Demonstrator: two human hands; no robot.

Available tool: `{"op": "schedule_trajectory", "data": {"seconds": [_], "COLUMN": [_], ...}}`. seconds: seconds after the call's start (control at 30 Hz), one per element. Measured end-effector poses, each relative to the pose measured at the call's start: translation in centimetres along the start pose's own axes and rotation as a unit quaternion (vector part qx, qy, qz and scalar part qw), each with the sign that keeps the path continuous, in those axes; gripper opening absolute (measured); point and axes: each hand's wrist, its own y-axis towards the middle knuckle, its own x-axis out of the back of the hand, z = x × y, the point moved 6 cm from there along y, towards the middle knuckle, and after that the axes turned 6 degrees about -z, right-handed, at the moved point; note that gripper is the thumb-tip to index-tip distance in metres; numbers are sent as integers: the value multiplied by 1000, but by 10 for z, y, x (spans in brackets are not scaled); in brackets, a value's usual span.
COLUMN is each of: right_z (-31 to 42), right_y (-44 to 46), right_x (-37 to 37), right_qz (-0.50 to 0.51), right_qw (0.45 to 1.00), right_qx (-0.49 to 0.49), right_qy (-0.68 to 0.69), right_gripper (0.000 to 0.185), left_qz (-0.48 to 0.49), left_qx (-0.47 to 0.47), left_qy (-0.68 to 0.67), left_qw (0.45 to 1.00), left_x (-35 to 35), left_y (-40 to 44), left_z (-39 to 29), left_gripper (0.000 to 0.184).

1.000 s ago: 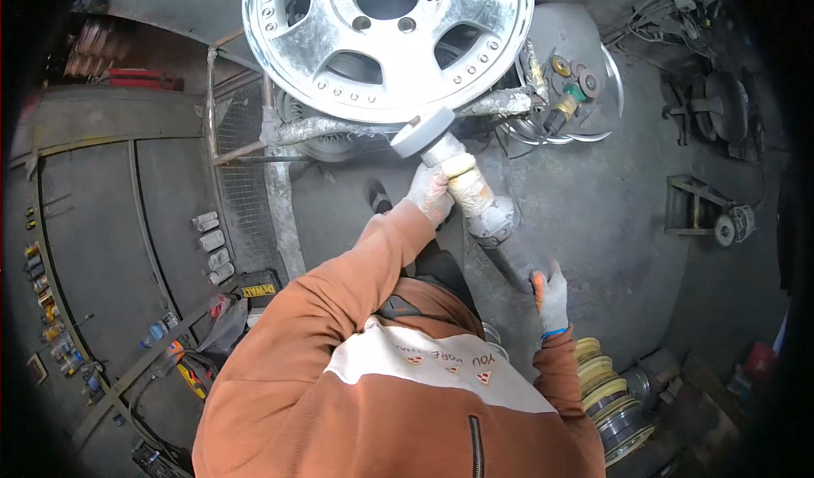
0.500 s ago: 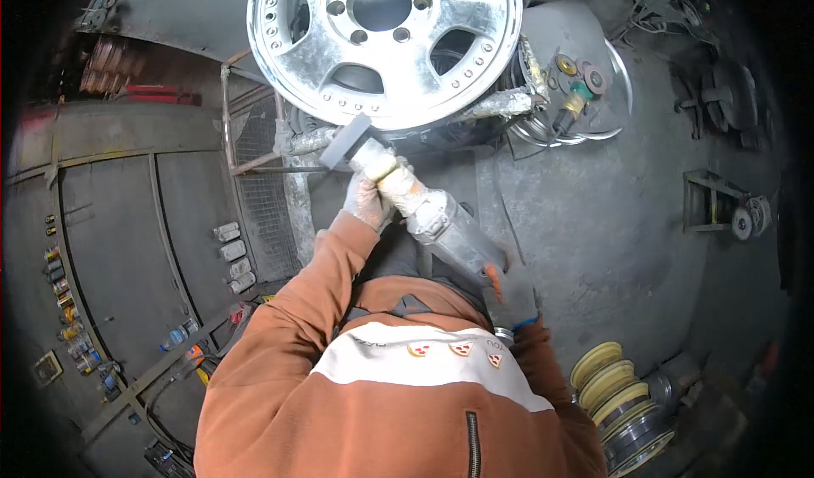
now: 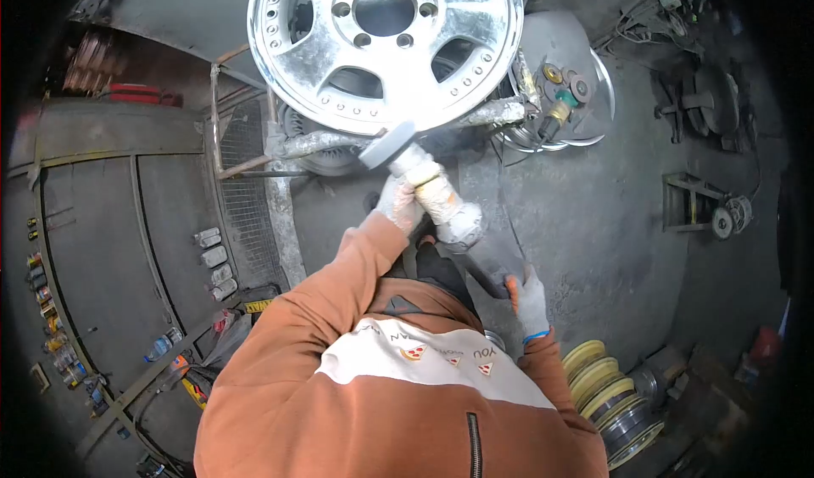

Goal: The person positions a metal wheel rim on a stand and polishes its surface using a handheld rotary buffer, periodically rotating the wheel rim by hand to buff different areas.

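Observation:
I hold a grey angle grinder (image 3: 458,223) with a wrapped, whitish neck in both hands, slanting across in front of me. At its far end a thick grey disc (image 3: 388,145) sits against or just short of the lower edge of a shiny alloy wheel (image 3: 411,79); the exact contact is hard to tell. My left hand (image 3: 398,202), in a dusty pale glove, is closed around the neck close to the disc. Lower right, my right hand (image 3: 530,301), in a grey glove with orange on it, grips the dark rear handle.
A dusty metal frame (image 3: 318,145) supports the alloy wheel. Right of it, another grinder (image 3: 557,115) and several discs lie on a round surface. Stacked rims (image 3: 598,376) stand lower right, a motor on a stand (image 3: 721,219) farther right. Several cans (image 3: 214,257) line the left.
The grinder and both hands have shifted right, and the disc has come closer to the alloy wheel's lower edge. My right hand has swung outward, and the view has shifted slightly.

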Motion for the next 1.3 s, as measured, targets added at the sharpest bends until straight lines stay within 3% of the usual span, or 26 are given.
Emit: {"op": "schedule_trajectory", "data": {"seconds": [0.13,0.2,0.27,0.37,0.4,0.57,0.63,0.67,0.73,0.77,0.83,0.93,1.0,1.03,1.07,1.1,1.23,1.27,1.3], "right_z": [36,40,67,100,103,105,135,160,114,156,185,153,216,228,243,254,251,257,266], "right_y": [10,9,8,4,5,29,69,97,194,227,288,410,389,387,380,366,378,385,381], "right_x": [-46,-69,-86,-96,-103,-130,-105,-80,-56,-22,3,-9,-2,6,9,10,16,26,23], "right_qz": [54,81,132,205,216,245,139,44,-200,-224,-259,-189,-186,-270,-344,-327,-251,-312,-354], "right_qw": [998,996,989,979,976,963,972,993,971,959,899,852,913,940,928,917,944,909,814], "right_qx": [3,-9,65,19,25,68,184,106,-11,28,13,94,118,133,144,180,72,270,451], "right_qy": [-15,-33,28,5,24,95,40,40,130,170,354,479,344,160,-29,144,202,55,-95], "right_gripper": [68,65,65,58,55,49,49,53,60,63,57,63,51,48,46,43,29,26,24], "left_qz": [16,-36,-57,1,-30,26,-5,-28,-37,-49,-100,-90,-99,-107,-116,-125,-144,-158,-183], "left_qx": [-45,-76,-102,-155,-147,-115,-123,-137,-154,-161,-177,-218,-238,-254,-269,-281,-312,-318,-326], "left_qy": [-7,26,30,3,-1,-69,-65,-58,-47,-43,-34,-33,-43,-39,-34,-32,-41,-21,-19], "left_qw": [999,996,993,988,989,991,990,989,986,985,979,971,965,961,955,951,938,935,927], "left_x": [38,60,52,28,35,107,108,108,114,118,122,107,100,95,90,86,71,70,68], "left_y": [-13,-30,-67,-109,-111,-86,-96,-100,-102,-103,-106,-107,-106,-105,-105,-104,-97,-97,-99], "left_z": [-59,-89,-119,-145,-148,-168,-175,-181,-189,-191,-193,-194,-192,-193,-193,-193,-190,-190,-190], "left_gripper": [36,39,49,53,53,48,46,44,43,42,42,43,44,44,45,45,48,49,49]}}
